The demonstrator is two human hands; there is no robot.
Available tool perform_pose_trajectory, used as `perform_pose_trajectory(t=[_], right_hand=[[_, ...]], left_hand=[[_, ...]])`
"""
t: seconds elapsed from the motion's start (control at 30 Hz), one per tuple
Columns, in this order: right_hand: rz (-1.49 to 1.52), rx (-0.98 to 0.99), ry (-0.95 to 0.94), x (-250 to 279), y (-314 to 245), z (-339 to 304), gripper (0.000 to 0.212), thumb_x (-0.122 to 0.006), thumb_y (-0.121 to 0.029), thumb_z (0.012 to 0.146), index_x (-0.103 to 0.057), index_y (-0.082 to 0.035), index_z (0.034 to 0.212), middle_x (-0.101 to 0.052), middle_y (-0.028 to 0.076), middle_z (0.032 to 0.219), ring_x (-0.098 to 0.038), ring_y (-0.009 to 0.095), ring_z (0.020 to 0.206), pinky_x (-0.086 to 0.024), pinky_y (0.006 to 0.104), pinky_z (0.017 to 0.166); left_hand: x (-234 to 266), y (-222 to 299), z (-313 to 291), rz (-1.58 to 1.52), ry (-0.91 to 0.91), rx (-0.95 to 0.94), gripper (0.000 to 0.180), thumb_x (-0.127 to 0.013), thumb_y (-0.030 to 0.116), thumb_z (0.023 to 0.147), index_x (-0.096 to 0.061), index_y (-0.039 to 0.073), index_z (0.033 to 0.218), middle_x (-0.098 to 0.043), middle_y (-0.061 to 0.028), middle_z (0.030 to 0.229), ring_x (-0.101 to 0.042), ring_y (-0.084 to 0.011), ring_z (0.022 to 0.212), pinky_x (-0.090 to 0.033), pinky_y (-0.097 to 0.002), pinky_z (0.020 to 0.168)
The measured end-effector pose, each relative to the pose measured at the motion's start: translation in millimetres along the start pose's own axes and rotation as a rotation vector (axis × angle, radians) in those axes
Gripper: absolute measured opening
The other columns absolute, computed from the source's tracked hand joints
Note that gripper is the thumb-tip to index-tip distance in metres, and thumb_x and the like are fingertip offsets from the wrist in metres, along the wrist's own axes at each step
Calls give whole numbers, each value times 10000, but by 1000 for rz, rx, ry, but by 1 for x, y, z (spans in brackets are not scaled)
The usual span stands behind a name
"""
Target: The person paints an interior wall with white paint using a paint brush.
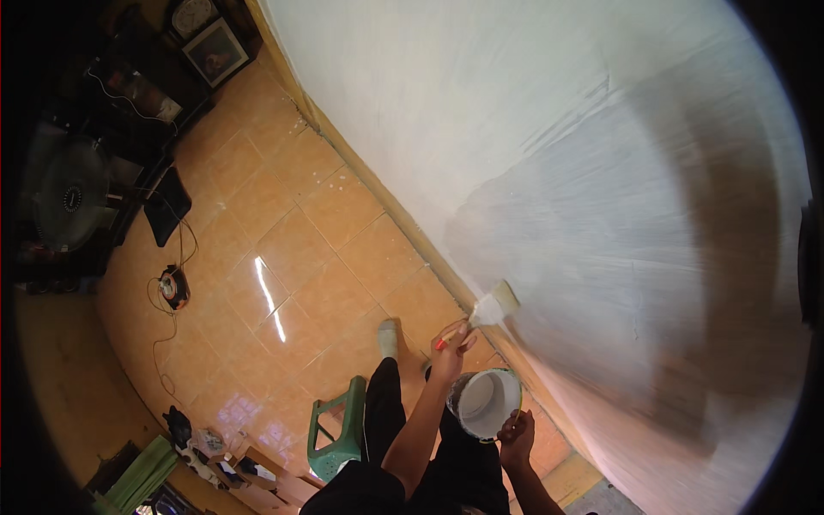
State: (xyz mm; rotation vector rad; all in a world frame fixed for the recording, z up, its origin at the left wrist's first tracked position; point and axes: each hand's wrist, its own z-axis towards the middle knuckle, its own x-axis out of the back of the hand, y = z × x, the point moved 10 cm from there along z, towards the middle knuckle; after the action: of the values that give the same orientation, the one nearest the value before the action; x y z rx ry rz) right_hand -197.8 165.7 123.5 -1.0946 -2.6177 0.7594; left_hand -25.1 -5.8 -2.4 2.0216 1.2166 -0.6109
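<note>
My left hand point(450, 350) is closed around the handle of a wide paintbrush point(495, 304), and a bit of red shows between the fingers. The brush's white-smeared head points up and right, at the lower part of the wall point(558, 197); I cannot tell whether the bristles touch it. My right hand point(516, 434) grips the rim or wire handle of a paint bucket point(454, 403), held in front of my legs. Inside the bucket is whitish paint. Whiter paint covers the wall's far part, while a greyer, streaky patch lies nearer.
A green plastic stool point(354, 412) stands left of my legs on the orange tiled floor point(343, 257). Farther left are a cable reel point(173, 287) with a trailing cord, a fan point(73, 197) and a framed picture point(215, 53). A baseboard point(378, 189) runs along the wall.
</note>
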Motion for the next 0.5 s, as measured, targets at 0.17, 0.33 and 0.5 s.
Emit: perform_pose_trajectory(t=[0.17,0.33,0.5], right_hand=[[22,-11,11,8,11,11,314,-408,-375,995,-510,-99,887,-432,-8,625,-352,83,491,-322,225,470],[-25,-41,-2,1,22,18,312,-422,-406,981,-520,-126,884,-436,-16,579,-369,89,484,-318,252,508],[-12,9,17,9,6,18,313,-401,-369,997,-507,-95,889,-437,2,609,-375,94,498,-334,237,479]], left_hand=[[43,-25,57,0,-61,68,241,-621,110,923,-619,-12,1130,-653,-74,1019,-629,-139,842,-511,-244,751],[149,-23,149,-33,98,-56,229,-611,92,922,-615,-15,1125,-651,-61,946,-617,-118,796,-506,-239,733],[154,-15,178,-115,332,-94,263,-618,101,915,-595,-11,1152,-643,-84,1039,-631,-170,897,-532,-273,814]])
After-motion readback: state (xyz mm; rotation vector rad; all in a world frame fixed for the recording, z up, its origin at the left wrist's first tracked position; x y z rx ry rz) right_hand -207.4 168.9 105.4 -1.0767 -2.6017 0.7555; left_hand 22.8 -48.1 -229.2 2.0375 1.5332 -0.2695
